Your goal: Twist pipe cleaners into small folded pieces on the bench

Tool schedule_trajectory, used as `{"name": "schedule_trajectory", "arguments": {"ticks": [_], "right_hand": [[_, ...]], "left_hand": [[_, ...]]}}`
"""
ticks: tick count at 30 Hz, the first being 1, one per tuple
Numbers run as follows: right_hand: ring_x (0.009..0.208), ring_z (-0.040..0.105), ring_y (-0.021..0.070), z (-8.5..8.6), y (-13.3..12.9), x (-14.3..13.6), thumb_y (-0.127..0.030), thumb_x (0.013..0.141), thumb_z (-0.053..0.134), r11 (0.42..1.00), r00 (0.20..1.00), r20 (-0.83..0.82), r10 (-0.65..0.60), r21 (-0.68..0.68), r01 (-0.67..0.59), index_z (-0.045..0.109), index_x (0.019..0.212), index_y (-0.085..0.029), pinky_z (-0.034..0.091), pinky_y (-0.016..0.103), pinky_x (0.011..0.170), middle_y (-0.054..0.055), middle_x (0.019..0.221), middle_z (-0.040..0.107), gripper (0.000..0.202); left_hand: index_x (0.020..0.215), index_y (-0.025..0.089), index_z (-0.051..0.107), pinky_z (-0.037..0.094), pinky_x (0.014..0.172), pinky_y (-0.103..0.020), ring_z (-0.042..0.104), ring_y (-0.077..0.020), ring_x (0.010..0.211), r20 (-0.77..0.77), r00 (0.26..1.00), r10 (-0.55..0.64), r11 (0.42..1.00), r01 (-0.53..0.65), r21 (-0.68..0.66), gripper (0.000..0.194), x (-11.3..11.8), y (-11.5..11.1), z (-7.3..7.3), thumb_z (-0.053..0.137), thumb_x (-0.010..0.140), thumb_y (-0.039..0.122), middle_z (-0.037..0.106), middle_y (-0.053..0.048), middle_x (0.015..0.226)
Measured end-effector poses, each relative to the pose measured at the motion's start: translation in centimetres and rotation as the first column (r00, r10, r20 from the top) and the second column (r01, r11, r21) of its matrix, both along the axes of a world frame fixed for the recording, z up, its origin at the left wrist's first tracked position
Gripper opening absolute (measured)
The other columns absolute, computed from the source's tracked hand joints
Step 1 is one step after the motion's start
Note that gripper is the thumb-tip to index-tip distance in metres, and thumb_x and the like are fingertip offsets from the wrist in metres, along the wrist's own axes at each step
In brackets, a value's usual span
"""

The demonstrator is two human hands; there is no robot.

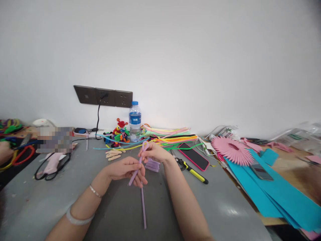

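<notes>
In the head view, the 2 hands meet above the middle of the grey desk, and both of them grasp 1 purple stem, which is bent into a small loop at its top. The left hand pinches the stem below the loop, with its fingers curled; the right hand holds it with the fingertips, just under the loop. From the left hand, 1 end of the stem slants down to the left and the other, longer end points toward the person. Just beside the right hand, on its near side, there is a bundle of folded purple pieces. Beyond the left hand lie some beige pieces. Farther back, near the wall, the bottle stands upright, with a heap of colourful fuzzy shapes at its left and many coloured stems lying at its right. To the right of the right forearm are the pliers, with yellow and black handles, and close beside them lies the pink-edged phone. Well apart, at the right, the pink fan rests partly over the blue sheets.
</notes>
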State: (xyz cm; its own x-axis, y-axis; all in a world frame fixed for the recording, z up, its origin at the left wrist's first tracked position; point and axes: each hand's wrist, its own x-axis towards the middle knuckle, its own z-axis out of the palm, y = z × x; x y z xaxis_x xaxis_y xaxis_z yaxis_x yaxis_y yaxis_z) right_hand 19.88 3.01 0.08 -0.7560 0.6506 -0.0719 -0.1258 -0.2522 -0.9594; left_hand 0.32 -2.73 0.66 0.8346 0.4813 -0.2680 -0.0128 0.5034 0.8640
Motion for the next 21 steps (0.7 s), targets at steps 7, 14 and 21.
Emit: {"name": "schedule_trajectory", "arguments": {"ticks": [7,14,21], "right_hand": [[0.046,0.053,0.0047,0.3,0.7,1.3,-0.041,0.062,0.084,0.983,0.985,-0.017,-0.174,-0.064,0.173,0.07,0.073,-0.012,0.043,0.016,0.047,-0.002,0.056,0.063,0.034],[0.044,0.049,0.004,0.3,0.6,0.9,-0.039,0.068,0.079,0.971,0.971,-0.001,-0.239,-0.007,0.239,0.065,0.075,-0.014,0.038,0.015,0.044,-0.004,0.056,0.06,0.03],[0.059,0.059,0.0124,3.9,-0.8,2.1,-0.042,0.076,0.069,0.795,0.817,0.182,-0.548,0.418,0.44,0.064,0.1,-0.016,0.047,0.026,0.059,0.001,0.073,0.067,0.036]], "left_hand": [[0.082,0.012,0.066,0.049,0.054,-0.023,0.071,-0.0189,0.062,-0.047,0.998,-0.043,0.999,0.044,0.014,0.036,-0.3,0.0,0.5,0.062,0.085,0.048,0.077,-0.017,0.085],[0.085,0.013,0.062,0.045,0.052,-0.021,0.063,-0.0132,0.054,-0.169,0.985,0.038,0.992,-0.017,0.127,0.039,-0.5,0.4,0.2,0.057,0.087,0.052,0.072,-0.01,0.076],[0.084,0.015,0.058,0.017,0.043,-0.017,0.016,-0.0053,0.046,-0.168,0.931,0.324,0.933,-0.285,0.218,0.043,-0.6,1.4,-0.7,0.06,0.082,0.058,0.026,0.01,0.056]]}}
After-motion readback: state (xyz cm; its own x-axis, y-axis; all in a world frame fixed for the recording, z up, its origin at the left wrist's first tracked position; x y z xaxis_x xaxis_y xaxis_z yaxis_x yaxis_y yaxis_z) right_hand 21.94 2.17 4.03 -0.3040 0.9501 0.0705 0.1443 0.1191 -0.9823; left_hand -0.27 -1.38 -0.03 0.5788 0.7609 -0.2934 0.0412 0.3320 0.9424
